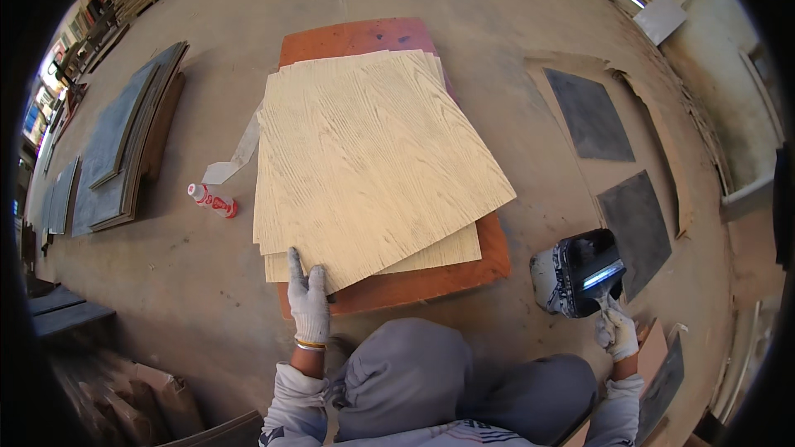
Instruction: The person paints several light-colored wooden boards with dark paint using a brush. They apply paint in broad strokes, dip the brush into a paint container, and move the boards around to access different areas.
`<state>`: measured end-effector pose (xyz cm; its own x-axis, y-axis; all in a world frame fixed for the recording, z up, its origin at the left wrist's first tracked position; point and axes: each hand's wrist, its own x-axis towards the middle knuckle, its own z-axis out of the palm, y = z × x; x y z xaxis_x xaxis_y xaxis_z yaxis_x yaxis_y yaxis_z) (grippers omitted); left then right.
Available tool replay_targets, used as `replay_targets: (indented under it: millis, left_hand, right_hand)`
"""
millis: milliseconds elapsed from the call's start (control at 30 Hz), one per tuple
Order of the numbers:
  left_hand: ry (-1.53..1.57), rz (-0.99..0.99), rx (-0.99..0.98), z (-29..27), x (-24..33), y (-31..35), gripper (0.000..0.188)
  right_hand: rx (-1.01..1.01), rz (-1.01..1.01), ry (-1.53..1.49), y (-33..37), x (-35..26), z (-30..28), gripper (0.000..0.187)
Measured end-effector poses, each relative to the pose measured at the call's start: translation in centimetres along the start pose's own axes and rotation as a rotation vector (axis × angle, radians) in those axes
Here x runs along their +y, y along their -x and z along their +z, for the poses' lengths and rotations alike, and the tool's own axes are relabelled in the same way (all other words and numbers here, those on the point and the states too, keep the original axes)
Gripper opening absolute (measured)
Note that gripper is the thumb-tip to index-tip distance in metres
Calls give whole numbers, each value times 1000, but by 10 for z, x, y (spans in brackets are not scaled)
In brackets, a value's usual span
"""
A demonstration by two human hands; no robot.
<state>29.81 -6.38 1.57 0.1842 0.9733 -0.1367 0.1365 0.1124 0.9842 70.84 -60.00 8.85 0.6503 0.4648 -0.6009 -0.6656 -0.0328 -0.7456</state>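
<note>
In front of me lies a fanned stack of thin pale boards with a wood-grain pattern; the top board (373, 157) is turned askew. My left hand (309, 306), in a white knitted glove with grey fingertips, rests at its near-left corner, two fingers spread on the surface; its thumb is hard to see. To the right, my gloved right hand (616, 331) is closed round the handle of a wide brush (603, 276) with a shiny band. The brush is over or in the mouth of a black-smeared container (546, 281) with dark contents. Its bristles cannot be made out.
An orange-brown board (476, 269) lies under the pale stack. Left of it stands a red-and-white bottle (213, 200), with stacked dark panels (124, 128) beyond. Two dark sheets (588, 114) lie at the right. Wrapped brown bundles (153, 397) sit at lower left.
</note>
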Motion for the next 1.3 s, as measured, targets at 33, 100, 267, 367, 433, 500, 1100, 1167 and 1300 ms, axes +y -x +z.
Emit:
replay_targets:
  millis: [33, 100, 267, 367, 433, 500, 1100, 1167, 1300]
  left_hand:
    - [-9, 30, 3, 2, -6, -1, 73]
    - [37, -10, 24, 5, 6, 6, 73]
    - [119, -13, -20, 4, 11, 3, 72]
    - [63, -3, -45, 0, 0, -1, 71]
    - [61, 24, -28, -2, -8, -3, 70]
    - [45, 5, -29, -3, -5, -1, 69]
    - [148, -128, -140, -8, 20, 3, 78]
    - [122, -98, -192, -19, 5, -3, 79]
    - [132, -197, -195, -17, 32, 4, 80]
  right_hand:
    - [-37, 29, 14, 1, 0, -3, 63]
    - [27, 39, 66, 9, 1, 3, 70]
    - [181, -178, 283, 20, -6, 39, 71]
    - [209, -234, 309, 34, -14, 50, 69]
    - [228, -277, 322, 39, -16, 62, 66]
    - [238, -270, 334, 45, -18, 67, 66]
    - [163, -632, 838, 2, -64, 200, 66]
    - [24, -785, 840, -18, -66, 255, 62]
    - [-126, -805, 1326, -48, -55, 377, 55]
